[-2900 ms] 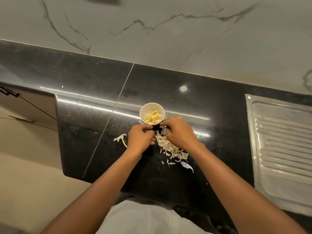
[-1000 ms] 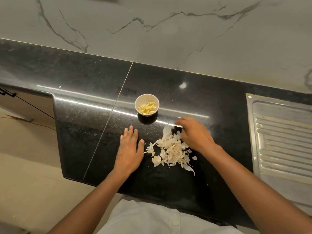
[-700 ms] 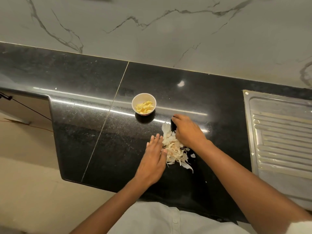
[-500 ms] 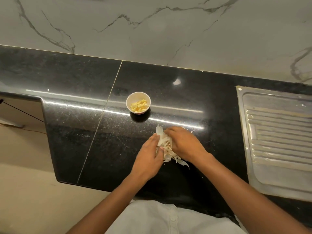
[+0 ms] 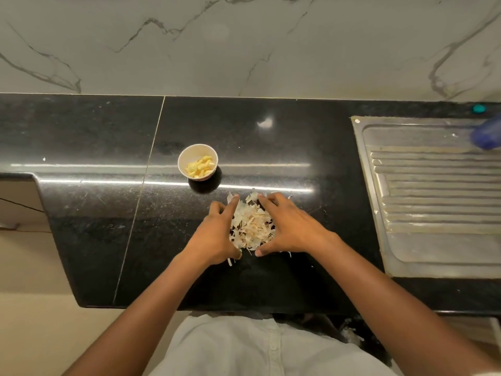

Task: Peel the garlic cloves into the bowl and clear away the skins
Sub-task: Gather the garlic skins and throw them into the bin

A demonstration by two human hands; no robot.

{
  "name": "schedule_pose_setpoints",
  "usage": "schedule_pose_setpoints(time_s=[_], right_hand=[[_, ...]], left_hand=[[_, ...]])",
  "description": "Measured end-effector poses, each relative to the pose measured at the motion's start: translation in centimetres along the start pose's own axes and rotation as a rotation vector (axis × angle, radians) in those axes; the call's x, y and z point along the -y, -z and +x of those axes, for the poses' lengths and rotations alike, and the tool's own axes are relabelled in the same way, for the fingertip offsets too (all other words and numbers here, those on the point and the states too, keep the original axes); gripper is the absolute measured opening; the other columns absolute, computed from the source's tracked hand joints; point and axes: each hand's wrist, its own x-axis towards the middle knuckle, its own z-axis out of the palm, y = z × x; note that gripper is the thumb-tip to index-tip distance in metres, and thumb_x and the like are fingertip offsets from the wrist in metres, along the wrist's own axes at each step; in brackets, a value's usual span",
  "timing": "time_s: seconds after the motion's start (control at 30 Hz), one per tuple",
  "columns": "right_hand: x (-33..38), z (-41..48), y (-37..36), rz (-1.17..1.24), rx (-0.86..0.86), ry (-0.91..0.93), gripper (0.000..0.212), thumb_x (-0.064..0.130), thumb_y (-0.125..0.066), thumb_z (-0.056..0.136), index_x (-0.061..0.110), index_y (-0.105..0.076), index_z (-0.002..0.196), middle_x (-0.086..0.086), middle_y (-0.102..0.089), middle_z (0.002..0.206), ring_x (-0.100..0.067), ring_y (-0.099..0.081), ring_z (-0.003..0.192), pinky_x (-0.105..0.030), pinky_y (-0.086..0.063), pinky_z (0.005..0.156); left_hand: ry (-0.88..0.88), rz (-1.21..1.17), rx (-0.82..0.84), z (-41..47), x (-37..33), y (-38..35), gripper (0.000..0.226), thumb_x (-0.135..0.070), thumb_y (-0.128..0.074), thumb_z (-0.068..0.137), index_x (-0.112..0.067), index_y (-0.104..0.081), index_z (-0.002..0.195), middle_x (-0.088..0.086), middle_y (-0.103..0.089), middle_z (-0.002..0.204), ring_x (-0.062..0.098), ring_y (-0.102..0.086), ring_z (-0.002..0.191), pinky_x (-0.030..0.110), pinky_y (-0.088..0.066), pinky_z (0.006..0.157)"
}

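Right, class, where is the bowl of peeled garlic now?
Head view: the bowl stands on the black counter, left of centre, just beyond and left of the skin pile.

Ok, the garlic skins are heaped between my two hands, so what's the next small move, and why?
Probably close both hands under the garlic skins and lift them off the counter. The left hand and right hand flank them in one heap, and the peeled cloves sit apart in the bowl.
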Motion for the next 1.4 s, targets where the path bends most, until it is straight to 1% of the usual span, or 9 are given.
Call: schedule_pose_setpoints(time_s=[0.17,0.3,0.57,0.73,0.87,1.03,1.13,1.3,1.4], right_hand=[[1.6,1.0,-1.3,0.066,-0.071,-0.035,0.102,0.042,-0.087,0.083,0.021,-0.028,0.164,-0.001,-0.034,0.146,-0.025,-0.054,0.127,-0.044,-0.053,0.106],[2.5,1.0,-2.2,0.174,-0.118,-0.046,0.067,0.011,-0.072,0.095,0.021,-0.047,0.156,-0.003,-0.045,0.140,-0.027,-0.061,0.121,-0.041,-0.053,0.104],[1.5,0.2,-2.3,0.367,-0.245,-0.136,0.034,-0.001,-0.059,0.094,0.014,-0.077,0.119,-0.010,-0.068,0.108,-0.031,-0.069,0.099,-0.048,-0.058,0.089],[-1.1,-1.3,-1.6,0.524,-0.331,-0.122,0.034,-0.003,-0.057,0.087,0.020,-0.081,0.091,-0.001,-0.073,0.075,-0.017,-0.070,0.068,-0.043,-0.061,0.062],[-3.4,-4.1,0.2,0.592,-0.429,-0.094,0.029,0.002,-0.063,0.088,0.023,-0.074,0.072,0.004,-0.068,0.065,-0.012,-0.065,0.060,-0.038,-0.053,0.054],[-6.5,-9.1,2.5,0.631,-0.587,-0.186,0.025,0.009,-0.071,0.088,0.018,-0.068,0.065,0.002,-0.065,0.060,-0.015,-0.062,0.056,-0.038,-0.046,0.051],[-8.5,-12.0,2.6,0.641,-0.686,-0.313,0.024,0.010,-0.069,0.089,0.010,-0.068,0.065,-0.002,-0.062,0.059,-0.019,-0.057,0.056,-0.041,-0.040,0.052],[-11.5,-18.2,0.6,0.731,-0.815,-0.553,0.019,0.008,-0.072,0.091,0.021,-0.085,0.094,0.003,-0.078,0.083,-0.010,-0.071,0.074,-0.028,-0.056,0.065],[-13.5,-22.5,-1.0,0.786,-0.892,-0.674,0.021,0.003,-0.072,0.089,0.017,-0.085,0.097,0.002,-0.081,0.088,-0.009,-0.073,0.077,-0.036,-0.060,0.074]], left_hand=[[-0.071,-0.093,-0.051,0.5,-1.0,-0.4,0.102,-0.028,-0.088,0.077,-0.022,-0.032,0.162,-0.004,-0.038,0.135,0.016,-0.056,0.112,0.027,-0.049,0.098],[-0.122,-0.155,-0.137,0.7,-1.6,-1.1,0.047,-0.027,-0.080,0.088,-0.018,-0.067,0.132,-0.008,-0.052,0.117,0.008,-0.057,0.096,0.016,-0.043,0.079],[-0.142,-0.217,-0.231,2.0,-3.0,-2.2,0.015,-0.008,-0.077,0.087,-0.011,-0.082,0.101,-0.006,-0.071,0.095,0.012,-0.067,0.081,0.034,-0.059,0.074],[-0.125,-0.263,-0.255,1.4,-6.7,-1.7,0.010,-0.013,-0.080,0.088,-0.020,-0.082,0.094,-0.010,-0.074,0.083,0.006,-0.069,0.071,0.040,-0.062,0.068],[-0.127,-0.310,-0.268,0.3,-11.1,-1.2,0.011,-0.012,-0.079,0.088,-0.021,-0.081,0.094,-0.007,-0.077,0.081,0.010,-0.072,0.073,0.043,-0.063,0.072],[-0.227,-0.250,-0.196,0.3,-17.5,-0.6,0.020,-0.004,-0.080,0.083,-0.023,-0.078,0.078,-0.005,-0.073,0.064,0.014,-0.069,0.051,0.046,-0.060,0.053],[-0.356,-0.172,-0.156,1.0,-21.0,-1.3,0.018,-0.006,-0.080,0.080,-0.023,-0.077,0.074,-0.005,-0.072,0.062,0.014,-0.067,0.052,0.040,-0.056,0.053],[-0.554,-0.076,0.028,1.1,-27.0,-4.9,0.017,-0.005,-0.079,0.080,-0.019,-0.074,0.071,0.000,-0.068,0.060,0.023,-0.065,0.055,0.042,-0.052,0.051],[-0.646,-0.043,0.126,0.6,-30.6,-8.1,0.016,-0.009,-0.079,0.083,-0.019,-0.072,0.072,-0.009,-0.063,0.054,0.007,-0.059,0.047,0.028,-0.048,0.045]])
